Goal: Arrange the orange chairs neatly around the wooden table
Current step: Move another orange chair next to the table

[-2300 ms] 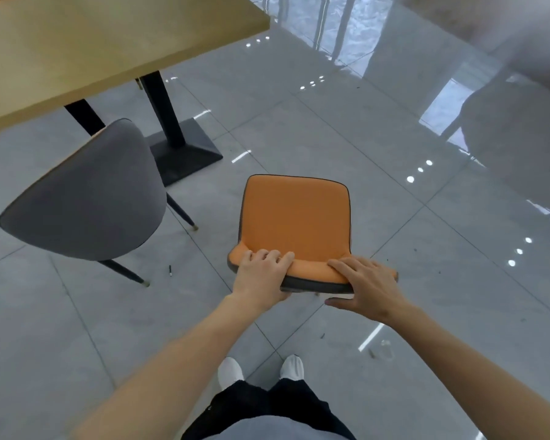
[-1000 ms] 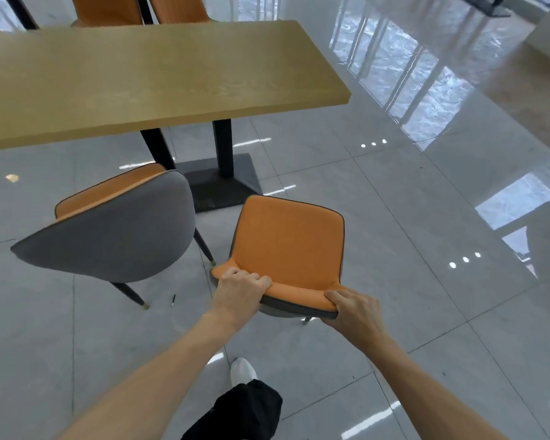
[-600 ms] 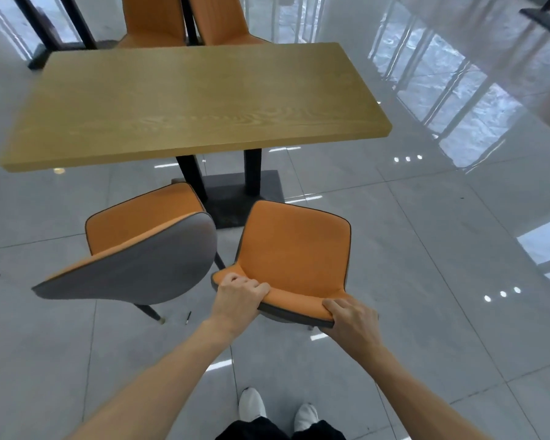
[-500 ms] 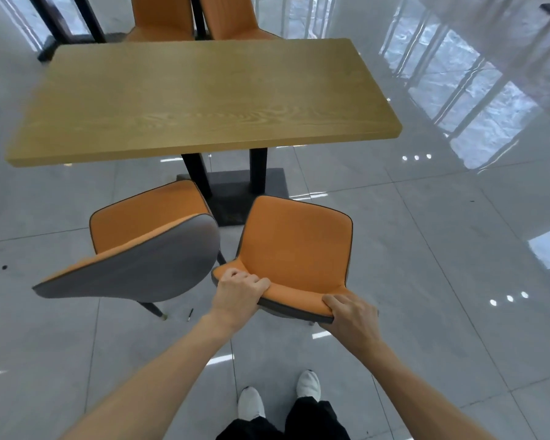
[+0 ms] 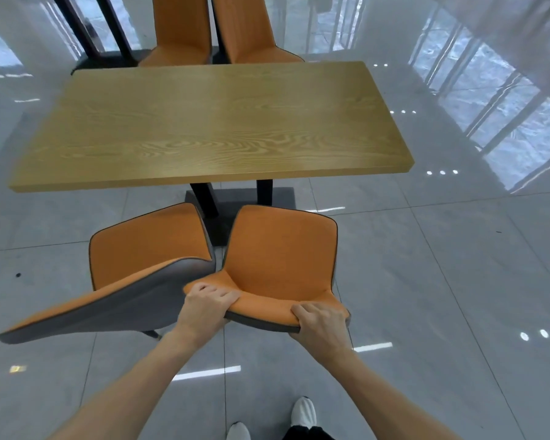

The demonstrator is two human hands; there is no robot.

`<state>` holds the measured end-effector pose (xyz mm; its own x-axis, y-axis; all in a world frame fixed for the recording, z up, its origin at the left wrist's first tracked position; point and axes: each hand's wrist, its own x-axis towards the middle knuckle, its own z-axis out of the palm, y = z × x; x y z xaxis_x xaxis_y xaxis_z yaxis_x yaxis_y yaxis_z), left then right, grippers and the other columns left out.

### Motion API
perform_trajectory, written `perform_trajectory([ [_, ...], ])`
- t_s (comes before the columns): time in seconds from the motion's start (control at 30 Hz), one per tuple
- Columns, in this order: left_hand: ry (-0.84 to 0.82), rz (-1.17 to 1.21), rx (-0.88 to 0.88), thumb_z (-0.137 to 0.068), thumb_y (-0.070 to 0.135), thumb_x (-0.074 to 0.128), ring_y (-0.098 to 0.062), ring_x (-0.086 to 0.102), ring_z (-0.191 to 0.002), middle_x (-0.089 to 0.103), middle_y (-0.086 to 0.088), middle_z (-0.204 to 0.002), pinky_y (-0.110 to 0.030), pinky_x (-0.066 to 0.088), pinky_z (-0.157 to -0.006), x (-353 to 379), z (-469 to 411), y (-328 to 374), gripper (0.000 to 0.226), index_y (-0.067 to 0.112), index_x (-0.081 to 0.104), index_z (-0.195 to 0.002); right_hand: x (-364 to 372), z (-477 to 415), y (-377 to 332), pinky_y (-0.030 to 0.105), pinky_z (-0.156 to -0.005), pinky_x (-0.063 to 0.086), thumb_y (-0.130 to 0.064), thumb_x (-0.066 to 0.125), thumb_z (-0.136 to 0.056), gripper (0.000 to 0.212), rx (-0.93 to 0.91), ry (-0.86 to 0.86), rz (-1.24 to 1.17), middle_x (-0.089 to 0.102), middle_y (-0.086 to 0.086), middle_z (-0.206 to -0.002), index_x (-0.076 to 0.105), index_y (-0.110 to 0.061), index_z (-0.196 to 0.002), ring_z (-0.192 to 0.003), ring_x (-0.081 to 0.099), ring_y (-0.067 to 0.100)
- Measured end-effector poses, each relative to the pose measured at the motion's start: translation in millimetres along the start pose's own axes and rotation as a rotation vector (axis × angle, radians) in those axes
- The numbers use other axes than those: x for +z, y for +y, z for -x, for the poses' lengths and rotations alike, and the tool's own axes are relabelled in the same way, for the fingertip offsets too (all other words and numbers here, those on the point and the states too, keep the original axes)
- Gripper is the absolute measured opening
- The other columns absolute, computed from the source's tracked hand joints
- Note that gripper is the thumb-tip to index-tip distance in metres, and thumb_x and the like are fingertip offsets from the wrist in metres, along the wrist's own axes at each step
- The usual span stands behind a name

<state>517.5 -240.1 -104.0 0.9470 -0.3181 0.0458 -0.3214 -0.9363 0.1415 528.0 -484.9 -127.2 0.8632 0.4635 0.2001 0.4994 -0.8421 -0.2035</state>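
An orange chair [image 5: 280,255] with a grey back stands on the floor just short of the near edge of the wooden table [image 5: 210,125]. My left hand [image 5: 208,304] grips the left end of its backrest top, and my right hand [image 5: 318,323] grips the right end. A second orange chair [image 5: 150,242] stands close on the left, its grey backrest [image 5: 108,309] almost touching the held chair. Two more orange chairs [image 5: 185,30] [image 5: 248,30] sit side by side at the table's far edge.
The table's black legs and base plate [image 5: 245,201] lie between the two near chairs' seats. Black legs of another table [image 5: 89,30] show at the far left. Glossy grey tiled floor [image 5: 442,281] stretches to the right. My white shoes [image 5: 304,416] are below.
The held chair has moved forward toward the table and now sits beside the left chair. The view has risen to show the whole tabletop and the two far chairs.
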Motion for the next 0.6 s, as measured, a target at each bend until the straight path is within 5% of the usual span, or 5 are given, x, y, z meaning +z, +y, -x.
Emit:
perform_trajectory([
  [0.13, 0.001, 0.002, 0.015, -0.039, 0.018, 0.094, -0.02, 0.069, -0.061, 0.074, 0.0, -0.071, -0.034, 0.057, -0.067, 0, -11, -11, 0.05, 0.018, 0.074, -0.085, 7, -13, 7, 0.022, -0.036, 0.036, -0.029, 0.086, -0.046, 0.033, -0.036, -0.023, -0.036, 0.061, -0.005, -0.051, 0.058, -0.019, -0.058, -0.045, 0.056, 0.014],
  [0.6, -0.062, -0.026, -0.028, -0.04, 0.025, 0.094, -0.024, 0.071, -0.07, 0.075, -0.002, -0.078, -0.036, 0.056, -0.069, -3, -11, -1, 0.049, 0.018, 0.074, -0.084, -8, -12, 6, 0.024, -0.039, 0.04, -0.035, 0.084, -0.052, 0.031, -0.015, -0.227, 0.019, 0.063, -0.004, -0.058, 0.064, -0.018, -0.07, -0.049, 0.057, 0.016],
])
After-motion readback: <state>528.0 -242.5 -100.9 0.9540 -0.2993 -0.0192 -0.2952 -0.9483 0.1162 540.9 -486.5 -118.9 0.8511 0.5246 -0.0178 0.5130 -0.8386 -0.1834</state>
